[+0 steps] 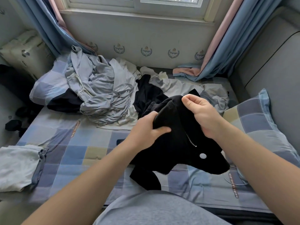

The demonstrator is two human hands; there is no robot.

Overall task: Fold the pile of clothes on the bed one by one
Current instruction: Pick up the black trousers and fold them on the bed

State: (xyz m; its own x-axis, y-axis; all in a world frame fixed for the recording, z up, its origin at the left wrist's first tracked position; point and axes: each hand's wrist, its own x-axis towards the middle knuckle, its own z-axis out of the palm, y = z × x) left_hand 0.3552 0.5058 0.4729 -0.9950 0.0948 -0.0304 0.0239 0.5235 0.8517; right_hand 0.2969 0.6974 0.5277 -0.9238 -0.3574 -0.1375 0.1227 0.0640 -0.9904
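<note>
Left hand grips a bunched fold of the black zip-front knit garment, fingers curled under the cloth and thumb pressed across the top. Right hand pinches the garment's upper edge between thumb and fingertips, slightly higher and just beside the left. The garment hangs between both hands above the blue, grey and beige checked bedsheet. Its lower end trails onto the sheet close to the person's grey-clad lap, and a short metal zip and a round white patch face up. A pale grey folded piece of cloth lies at the left edge of the bed, well apart from the hands. Beyond the hands, the loose pile of grey-blue, white and black clothes sprawls across the far half of the bed, unfolded, between a checked pillow on the right and the wall under the window. Judgement: one item is in hand and is being sorted out, with no fold made in it yet; most of the task remains. The next move calls for finding the shoulders or hem, spreading the garment flat on the bare sheet in front, zip side up, and then folding.
</note>
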